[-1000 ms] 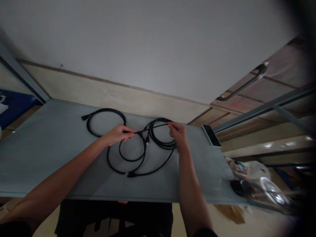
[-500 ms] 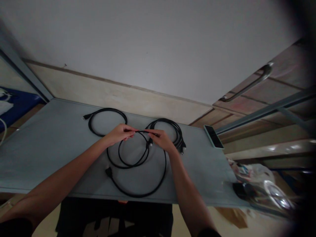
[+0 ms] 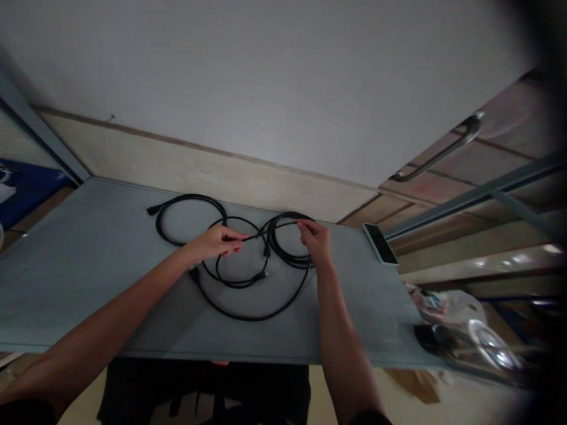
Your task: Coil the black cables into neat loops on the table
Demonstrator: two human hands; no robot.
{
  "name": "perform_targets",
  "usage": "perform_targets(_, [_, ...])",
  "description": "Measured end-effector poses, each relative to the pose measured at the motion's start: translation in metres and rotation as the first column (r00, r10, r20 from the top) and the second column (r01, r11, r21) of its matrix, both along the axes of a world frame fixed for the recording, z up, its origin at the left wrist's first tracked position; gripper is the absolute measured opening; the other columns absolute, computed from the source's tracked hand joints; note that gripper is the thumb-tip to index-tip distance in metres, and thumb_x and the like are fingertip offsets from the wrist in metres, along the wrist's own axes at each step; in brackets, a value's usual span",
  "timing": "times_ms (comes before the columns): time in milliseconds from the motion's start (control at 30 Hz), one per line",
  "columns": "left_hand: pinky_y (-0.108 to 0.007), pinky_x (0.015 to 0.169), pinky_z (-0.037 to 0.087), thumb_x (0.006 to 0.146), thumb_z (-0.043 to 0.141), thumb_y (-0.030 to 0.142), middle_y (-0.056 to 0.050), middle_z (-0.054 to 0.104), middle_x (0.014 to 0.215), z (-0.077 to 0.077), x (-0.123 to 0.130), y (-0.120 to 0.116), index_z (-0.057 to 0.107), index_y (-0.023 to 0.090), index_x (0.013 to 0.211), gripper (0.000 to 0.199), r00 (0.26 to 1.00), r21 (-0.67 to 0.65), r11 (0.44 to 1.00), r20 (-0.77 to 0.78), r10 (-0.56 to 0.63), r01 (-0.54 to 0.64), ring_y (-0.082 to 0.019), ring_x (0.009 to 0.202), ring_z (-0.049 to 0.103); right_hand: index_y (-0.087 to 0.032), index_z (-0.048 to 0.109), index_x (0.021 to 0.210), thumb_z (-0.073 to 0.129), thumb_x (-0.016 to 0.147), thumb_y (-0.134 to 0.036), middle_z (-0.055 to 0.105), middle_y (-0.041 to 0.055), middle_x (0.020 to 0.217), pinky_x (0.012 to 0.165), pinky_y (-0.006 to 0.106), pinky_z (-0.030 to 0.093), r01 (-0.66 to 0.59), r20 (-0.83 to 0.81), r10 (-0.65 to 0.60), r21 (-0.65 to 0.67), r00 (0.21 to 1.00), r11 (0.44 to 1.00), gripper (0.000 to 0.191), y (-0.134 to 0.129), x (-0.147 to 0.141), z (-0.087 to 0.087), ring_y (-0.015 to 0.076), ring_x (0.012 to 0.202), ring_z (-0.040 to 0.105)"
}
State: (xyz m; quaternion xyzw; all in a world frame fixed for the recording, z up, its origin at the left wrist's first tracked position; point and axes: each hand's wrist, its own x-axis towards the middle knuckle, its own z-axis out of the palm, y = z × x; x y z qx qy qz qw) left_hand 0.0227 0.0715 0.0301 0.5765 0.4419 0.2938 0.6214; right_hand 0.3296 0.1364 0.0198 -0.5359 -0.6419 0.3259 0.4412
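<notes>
My left hand (image 3: 220, 241) pinches a black cable (image 3: 252, 319) between thumb and fingertips near the middle of the grey table (image 3: 93, 265). Farther right, my right hand (image 3: 316, 237) grips the same cable, and a short stretch runs between the two hands. The rest of it curves over the table in loose loops, with a black plug (image 3: 194, 273) below my left wrist. Behind my left hand lies another loop of black cable (image 3: 195, 196), its plug (image 3: 153, 210) pointing left. A coiled black cable (image 3: 275, 243) lies beneath and beside my right hand, partly hidden by it.
A phone (image 3: 381, 244) lies at the table's right end. Behind the table rises a pale wall (image 3: 212, 168), with a metal handle (image 3: 443, 154) at the right. A shiny clear object (image 3: 491, 348) sits beyond the right front corner.
My right hand has moved right and slightly away from me along the cable, widening the gap between my hands. The front loop has drawn up from the table's near edge. My left hand stays about where it was.
</notes>
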Motion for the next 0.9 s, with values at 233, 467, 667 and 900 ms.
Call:
perform_targets(233, [-0.022, 0.053, 0.039, 0.085, 0.067, 0.033, -0.005, 0.066, 0.079, -0.007, 0.004, -0.002, 0.066, 0.014, 0.128, 0.048, 0.999, 0.002, 0.999, -0.014, -0.051, 0.051, -0.009, 0.061, 0.05, -0.014, 0.075, 0.094, 0.061, 0.083, -0.05, 0.057, 0.0014, 0.055, 0.048, 0.027, 0.039, 0.035, 0.053, -0.037, 0.037, 0.998, 0.999, 0.04, 0.007, 0.011, -0.006, 0.0144, 0.05, 0.048])
perform_targets(467, [-0.021, 0.051, 0.037, 0.085, 0.067, 0.035, -0.005, 0.064, 0.08, -0.015, 0.004, 0.004, 0.067, 0.015, 0.127, 0.047, 0.997, 0.006, 0.998, 0.042, 0.059, -0.059, -0.008, 0.058, 0.047, -0.018, 0.076, 0.096, 0.063, 0.087, -0.042, 0.075, 0.0079, 0.091, 0.076, 0.033, 0.053, -0.197, 0.158, 0.181, 0.091, 0.971, 0.976, 0.029, -0.009, -0.017, 0.003, 0.0219, 0.085, 0.068])
perform_targets(667, [-0.021, 0.051, 0.037, 0.085, 0.067, 0.037, -0.004, 0.065, 0.076, -0.017, 0.012, 0.002, 0.069, 0.014, 0.124, 0.045, 0.998, 0.06, 0.996, 0.02, 0.06, -0.061, -0.009, 0.058, 0.048, -0.021, 0.077, 0.099, 0.06, 0.09, -0.031, 0.077, 0.0074, 0.097, 0.08, 0.032, 0.054, -0.45, 0.183, 0.443, -0.002, 0.878, 0.893, 0.022, -0.035, -0.065, 0.005, 0.0204, 0.087, 0.07])
perform_targets(900, [-0.022, 0.052, 0.037, 0.086, 0.066, 0.038, -0.006, 0.068, 0.083, -0.018, 0.028, -0.008, 0.061, 0.013, 0.134, 0.054, 0.99, 0.024, 0.998, 0.133, 0.046, -0.05, -0.007, 0.056, 0.046, -0.02, 0.078, 0.092, 0.06, 0.089, -0.031, 0.077, 0.0082, 0.092, 0.08, 0.034, 0.055, -0.363, 0.211, 0.342, 0.071, 0.916, 0.929, 0.021, -0.027, -0.051, 0.003, 0.0221, 0.084, 0.071])
